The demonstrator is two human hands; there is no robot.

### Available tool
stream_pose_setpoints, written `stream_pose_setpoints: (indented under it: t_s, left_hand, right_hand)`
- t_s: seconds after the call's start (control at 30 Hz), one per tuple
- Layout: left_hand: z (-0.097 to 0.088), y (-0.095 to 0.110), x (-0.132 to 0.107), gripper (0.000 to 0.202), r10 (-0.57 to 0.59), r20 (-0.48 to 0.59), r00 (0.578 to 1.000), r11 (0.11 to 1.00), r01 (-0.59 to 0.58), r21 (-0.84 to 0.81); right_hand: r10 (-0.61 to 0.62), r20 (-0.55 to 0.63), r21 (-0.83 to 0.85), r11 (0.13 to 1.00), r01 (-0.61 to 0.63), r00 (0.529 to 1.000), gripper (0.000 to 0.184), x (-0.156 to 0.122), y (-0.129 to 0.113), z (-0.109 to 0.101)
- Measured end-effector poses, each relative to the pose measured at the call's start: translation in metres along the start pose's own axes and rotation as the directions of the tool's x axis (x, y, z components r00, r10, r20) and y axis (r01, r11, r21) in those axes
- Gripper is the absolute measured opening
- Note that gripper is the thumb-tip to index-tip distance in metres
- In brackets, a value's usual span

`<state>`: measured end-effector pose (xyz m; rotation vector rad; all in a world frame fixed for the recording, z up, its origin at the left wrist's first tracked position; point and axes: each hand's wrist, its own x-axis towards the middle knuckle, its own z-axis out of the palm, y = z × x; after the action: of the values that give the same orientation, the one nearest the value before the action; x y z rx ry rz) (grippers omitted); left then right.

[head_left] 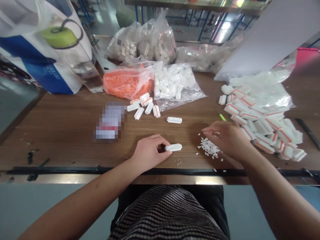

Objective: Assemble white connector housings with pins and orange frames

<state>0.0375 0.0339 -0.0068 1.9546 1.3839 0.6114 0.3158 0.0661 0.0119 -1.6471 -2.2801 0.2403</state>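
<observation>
My left hand [151, 151] pinches one end of a white plastic connector housing [174, 147], its face with rows of small holes turned up. To the right, my right hand [225, 138] hovers over the far side of a small heap of tiny white plastic pieces [210, 148]. Its thumb and fingertips are drawn together, and whatever they hold is too small to make out. Behind the held housing lies another white housing [174, 120] on the table. Several more white housings [149, 108], some with orange strips, lie loose further back.
At right a large pile of white housings with orange strips [265, 120] spreads beside a green pen-like stick [222, 117]. Bags of orange parts [127, 83] and white parts [172, 83] stand behind. A green-lidded bottle [82, 66] and a blurred-out object [110, 121] are at left.
</observation>
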Motion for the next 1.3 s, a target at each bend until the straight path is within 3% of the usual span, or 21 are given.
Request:
stream_pose_setpoints:
  t_s: [0.07, 0.17, 0.33, 0.63, 0.77, 0.87, 0.97, 1.13, 1.3]
  left_hand:
    - [0.000, 0.000, 0.000, 0.009, 0.011, 0.000, 1.000, 1.000, -0.011, 0.007]
    - [-0.001, 0.000, 0.001, 0.009, 0.010, -0.001, 1.000, 1.000, -0.010, 0.013]
    - [-0.001, 0.001, 0.001, 0.010, 0.001, 0.003, 1.000, 1.000, -0.001, 0.000]
    - [0.001, -0.001, 0.000, 0.010, -0.020, 0.001, 1.000, 1.000, 0.020, -0.006]
    - [0.001, -0.002, -0.001, 0.010, -0.025, 0.002, 1.000, 1.000, 0.025, -0.005]
    - [0.002, -0.002, -0.001, 0.011, -0.012, -0.003, 1.000, 1.000, 0.012, -0.002]
    - [0.002, -0.003, -0.001, 0.012, 0.007, -0.012, 1.000, 1.000, -0.007, 0.001]
    - [0.003, -0.004, -0.001, 0.008, 0.041, -0.029, 0.999, 0.999, -0.041, -0.011]
    - [0.002, -0.005, -0.001, 0.009, 0.045, -0.026, 0.999, 0.999, -0.046, -0.009]
  right_hand:
    - [0.064, 0.088, -0.003, 0.998, -0.064, 0.994, 0.018, 0.003, 0.023, -0.004]
    - [0.091, 0.187, 0.007, 0.996, -0.094, 0.978, 0.020, 0.006, 0.034, -0.007]
    - [0.150, 0.246, -0.028, 0.989, -0.148, 0.958, 0.019, 0.012, 0.029, -0.008]
    - [0.238, 0.380, -0.011, 0.967, -0.253, 0.894, 0.011, 0.033, 0.041, -0.004]
    - [0.248, 0.379, 0.096, 0.948, -0.305, 0.891, 0.010, 0.032, 0.020, -0.008]
    - [0.110, 0.335, 0.348, 0.908, -0.232, 0.936, 0.011, 0.021, -0.017, -0.007]
    - [-0.103, 0.256, 0.504, 0.863, -0.042, 0.961, 0.013, 0.010, -0.056, 0.003]
    - [-0.296, 0.059, 0.423, 0.872, 0.245, 0.953, 0.011, 0.004, -0.082, 0.028]
    - [-0.337, 0.063, 0.338, 0.893, 0.298, 0.939, 0.010, 0.005, -0.079, 0.036]
